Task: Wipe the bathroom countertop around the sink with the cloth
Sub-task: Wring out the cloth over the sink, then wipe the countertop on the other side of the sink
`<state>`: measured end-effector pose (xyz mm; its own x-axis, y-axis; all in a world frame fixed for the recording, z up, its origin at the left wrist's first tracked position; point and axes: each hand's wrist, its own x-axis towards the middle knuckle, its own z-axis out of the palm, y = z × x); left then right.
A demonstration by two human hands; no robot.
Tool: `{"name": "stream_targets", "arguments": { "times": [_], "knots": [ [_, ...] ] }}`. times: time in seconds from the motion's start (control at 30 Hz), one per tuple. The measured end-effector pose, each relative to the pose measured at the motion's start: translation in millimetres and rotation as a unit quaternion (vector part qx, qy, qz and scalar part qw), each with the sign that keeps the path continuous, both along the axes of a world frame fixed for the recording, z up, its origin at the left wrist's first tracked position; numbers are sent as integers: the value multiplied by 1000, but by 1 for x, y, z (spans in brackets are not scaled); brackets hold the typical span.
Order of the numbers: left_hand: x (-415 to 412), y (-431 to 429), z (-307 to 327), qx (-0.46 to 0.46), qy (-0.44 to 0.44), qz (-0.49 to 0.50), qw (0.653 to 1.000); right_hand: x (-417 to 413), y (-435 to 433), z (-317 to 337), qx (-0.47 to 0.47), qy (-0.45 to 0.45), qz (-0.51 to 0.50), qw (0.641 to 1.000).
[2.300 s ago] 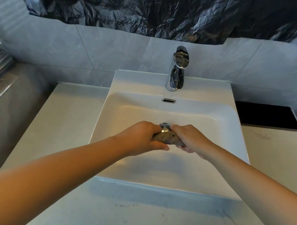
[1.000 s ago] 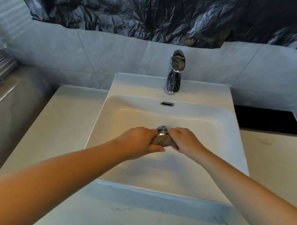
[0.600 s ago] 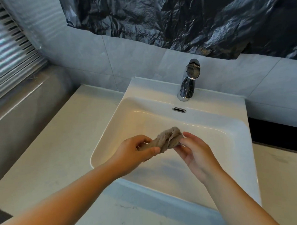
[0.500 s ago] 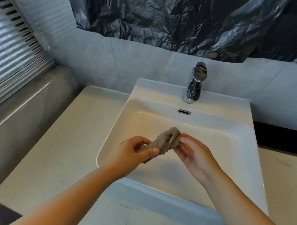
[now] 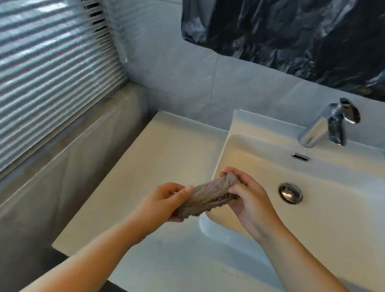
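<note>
A grey-brown cloth (image 5: 208, 196), bunched into a loose roll, stretches between both hands above the sink's left rim. My left hand (image 5: 162, 202) grips its lower left end with curled fingers and thumb. My right hand (image 5: 244, 194) holds the upper right end, fingers curled round it. The white sink (image 5: 322, 206) lies to the right, with a chrome drain (image 5: 290, 192) in its bowl. The pale countertop (image 5: 157, 167) spreads to the left of the sink, under my left hand.
A chrome faucet (image 5: 327, 126) stands at the back of the sink. Black plastic sheeting (image 5: 292, 26) covers the wall above it. A window with slatted blinds (image 5: 40, 70) and a grey ledge (image 5: 55, 151) bound the counter on the left.
Both hands lifted the twisted cloth out of the sink bowl and carried it left to the sink's left rim. The cloth loosened and lengthened. The view turned left toward the window.
</note>
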<state>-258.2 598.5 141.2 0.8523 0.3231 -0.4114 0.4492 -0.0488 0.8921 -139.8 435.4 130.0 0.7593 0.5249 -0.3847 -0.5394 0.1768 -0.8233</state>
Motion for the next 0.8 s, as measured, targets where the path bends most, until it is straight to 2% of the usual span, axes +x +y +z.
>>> {"name": "stream_targets", "arguments": {
  "times": [0.07, 0.17, 0.33, 0.57, 0.67, 0.8],
  "knots": [
    [-20, 29, 0, -31, 26, -9, 999, -16, 29, 2, 37, 12, 5, 999],
    [-44, 68, -6, 42, 16, -41, 998, -41, 70, -2, 69, 51, -4, 996],
    [-70, 107, -15, 64, -18, -13, 998, -82, 120, -16, -3, 70, 39, 997],
    [-65, 131, -27, 144, -12, -25, 989, -87, 160, -23, -29, 27, -51, 998],
    [-54, 151, -44, 207, 18, -16, 978, -66, 173, -28, -109, -36, -90, 989],
    [-39, 198, -72, 283, 49, -4, 958, -20, 187, -37, -248, -218, -73, 941]
  ]
}}
